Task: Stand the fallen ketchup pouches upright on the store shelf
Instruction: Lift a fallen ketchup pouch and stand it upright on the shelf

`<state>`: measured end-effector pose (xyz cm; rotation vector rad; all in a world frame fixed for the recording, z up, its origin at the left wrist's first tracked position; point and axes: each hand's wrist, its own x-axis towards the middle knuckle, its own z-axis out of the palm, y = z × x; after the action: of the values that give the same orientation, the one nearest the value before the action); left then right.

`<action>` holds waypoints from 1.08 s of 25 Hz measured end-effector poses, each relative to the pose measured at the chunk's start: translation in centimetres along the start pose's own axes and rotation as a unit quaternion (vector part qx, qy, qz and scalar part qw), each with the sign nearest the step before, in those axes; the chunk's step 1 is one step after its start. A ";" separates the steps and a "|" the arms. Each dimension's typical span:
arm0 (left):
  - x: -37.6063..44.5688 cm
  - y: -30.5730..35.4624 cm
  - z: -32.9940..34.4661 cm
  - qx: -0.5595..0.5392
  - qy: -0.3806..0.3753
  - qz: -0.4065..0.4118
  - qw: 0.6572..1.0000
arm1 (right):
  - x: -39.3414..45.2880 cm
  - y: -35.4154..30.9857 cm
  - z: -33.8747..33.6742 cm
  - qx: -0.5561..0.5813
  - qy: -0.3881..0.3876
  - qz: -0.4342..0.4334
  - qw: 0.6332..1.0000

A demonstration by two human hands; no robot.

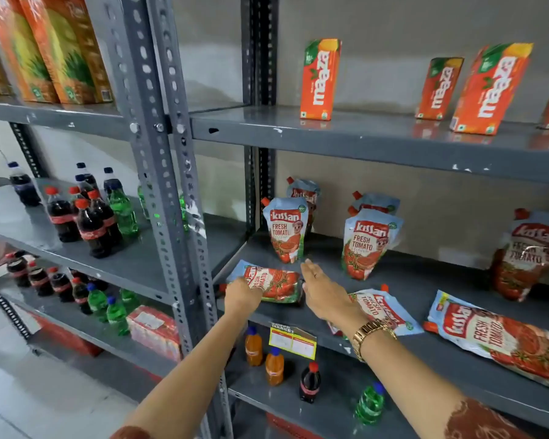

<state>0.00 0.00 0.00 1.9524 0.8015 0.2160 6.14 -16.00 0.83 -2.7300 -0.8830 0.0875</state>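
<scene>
Head view, left to right. Lower centre-left of the frame: left hand [242, 295] pressed on the near end of a fallen pouch [271, 282], fingers curled over its edge, taking hold but not yet lifting. Just right of it, right hand [322, 293] spread flat and wide, holding nothing, hovering beside the pouch's far end. Behind these, at centre: upright pouches [286, 231] standing on the grey shelf [425, 274], more at centre-right and at the right edge. Lower right: second fallen pouch [384, 308] lying flat, partly hidden under the right wrist, and a third fallen pouch [501, 340] flat near the shelf's front edge.

Likely soft, floppy and glossy, with the contents shifting as a pouch tips; moderately heavy for the size, not fragile, though squeezing hard near the red cap looks unwise. Best hold probably at the two side seams or the stiff top edge by the spout, then settling the broad bottom fold flat so it stands.
</scene>
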 end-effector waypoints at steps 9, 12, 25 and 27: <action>2.2 -1.3 2.0 -0.414 -0.017 -0.244 0.877 | 3.5 -0.1 1.8 0.169 0.028 0.077 0.982; 2.8 -1.7 2.2 -0.354 0.037 -0.217 0.909 | 4.0 -0.2 1.6 0.224 0.065 0.120 0.965; 5.4 -2.7 1.2 -0.242 0.080 -0.185 0.949 | 6.0 -1.4 4.0 0.554 -0.059 0.268 0.786; 5.7 -1.5 0.8 -0.261 0.092 -0.145 0.950 | 6.4 -1.7 3.8 0.562 -0.025 0.236 0.793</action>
<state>4.05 3.38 -2.62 1.3144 1.0232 0.3924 9.88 -10.02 -2.18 -1.7046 -0.0139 0.5757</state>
